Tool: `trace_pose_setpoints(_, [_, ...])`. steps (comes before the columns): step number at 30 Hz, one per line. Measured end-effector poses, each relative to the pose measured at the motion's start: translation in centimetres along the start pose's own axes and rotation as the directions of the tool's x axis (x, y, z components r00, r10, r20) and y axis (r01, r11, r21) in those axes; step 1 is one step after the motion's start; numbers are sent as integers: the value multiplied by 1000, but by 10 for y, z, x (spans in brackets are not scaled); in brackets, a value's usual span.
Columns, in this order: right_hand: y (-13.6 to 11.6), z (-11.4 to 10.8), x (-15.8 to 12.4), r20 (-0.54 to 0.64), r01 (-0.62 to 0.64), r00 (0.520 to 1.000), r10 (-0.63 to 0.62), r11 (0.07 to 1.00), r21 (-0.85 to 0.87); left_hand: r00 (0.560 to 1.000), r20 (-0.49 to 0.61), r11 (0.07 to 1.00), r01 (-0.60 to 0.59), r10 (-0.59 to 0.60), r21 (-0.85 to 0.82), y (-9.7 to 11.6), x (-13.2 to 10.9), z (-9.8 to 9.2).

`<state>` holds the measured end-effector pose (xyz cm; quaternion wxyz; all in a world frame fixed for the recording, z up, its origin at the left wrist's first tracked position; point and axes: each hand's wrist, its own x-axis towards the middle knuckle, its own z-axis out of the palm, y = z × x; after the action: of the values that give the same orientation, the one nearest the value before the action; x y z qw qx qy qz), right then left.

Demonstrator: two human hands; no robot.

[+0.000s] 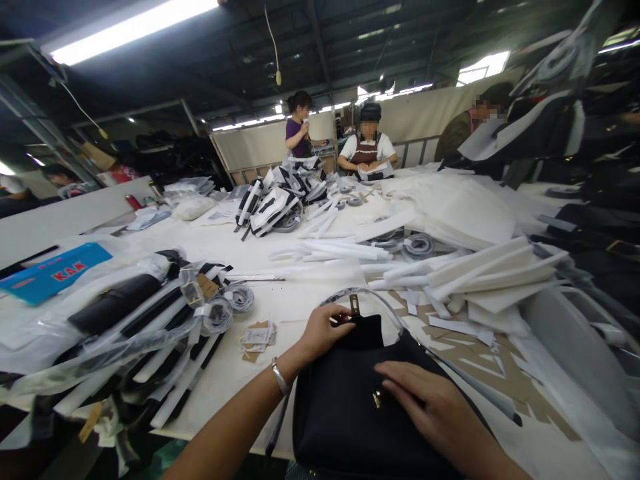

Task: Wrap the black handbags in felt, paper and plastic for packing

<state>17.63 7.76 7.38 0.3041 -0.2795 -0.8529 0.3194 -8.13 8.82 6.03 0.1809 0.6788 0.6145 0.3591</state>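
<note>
Fingers of left hand curled over the top edge of the black handbag, clamped on it just beside the strap buckle. Right hand lies flat on the bag's front, its fingers straight and slightly apart, gripping nothing.

Scene, big to small:
- White table, long, cluttered end to end.
- Heap of white strips right of centre, reaching down to just beside the handbag.
- Pile of plastic-wrapped black bags along the left edge, well apart from the hands.
- Stack of black-and-white bags mid-table, further back.
- Handbag itself: at the near table edge, front face up, directly under both hands.
- Far end: person in a purple top standing, person in a brown apron seated, third person at right, partly hidden.
- Blue card far left, red lettering.
- Plastic-wrapped handle arcs up over the bag's top.
- Small paper tags on the table, near the left wrist.
- Silver bracelet on that wrist.
- Gold clasp on the bag front, right index fingertip just beside it.
</note>
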Motion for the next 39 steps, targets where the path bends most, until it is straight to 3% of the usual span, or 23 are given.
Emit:
trace_pose_setpoints(2, [-12,-2,4,-29,-202,977,212,961,191,993,-62,995,-103,102,0,21,-13,-9])
trace_pose_setpoints(5, [-30,-1,7,36,-390,891,453,720,574,944,-146,955,-286,295,78,49,-33,-23])
trace_pose_setpoints(7, [-40,2,5,104,-386,863,495,511,768,868,-198,884,-415,456,215,60,-43,-29])
trace_pose_setpoints(9, [-47,5,2,173,-386,845,506,352,853,794,-201,799,-491,574,347,66,-50,-32])
trace_pose_setpoints(13, [-52,8,-4,287,-452,806,519,224,864,750,-141,721,-540,646,435,68,-58,-29])
trace_pose_setpoints(21, [-58,9,-1,387,-537,761,521,171,826,757,-173,747,-528,630,404,68,-72,-16])
trace_pose_setpoints(23, [-59,11,2,438,-549,736,517,76,833,766,-192,766,-519,614,380,70,-73,-15])
trace_pose_setpoints(27, [-57,18,7,554,-527,683,477,-203,825,800,-210,813,-487,561,319,72,-71,-19])
trace_pose_setpoints(30, [-54,24,8,589,-482,693,417,-339,808,867,-156,874,-442,474,200,78,-71,-29])
trace_pose_setpoints(33, [-54,30,10,579,-426,717,388,-413,805,934,-157,947,-319,321,39,91,-76,-42])
trace_pose_setpoints(35, [-57,34,13,560,-380,738,375,-455,805,938,-215,962,-269,271,37,101,-81,-46])
trace_pose_setpoints(39, [-67,39,19,542,-334,761,356,-500,799,887,-297,931,-302,352,204,112,-90,-38])
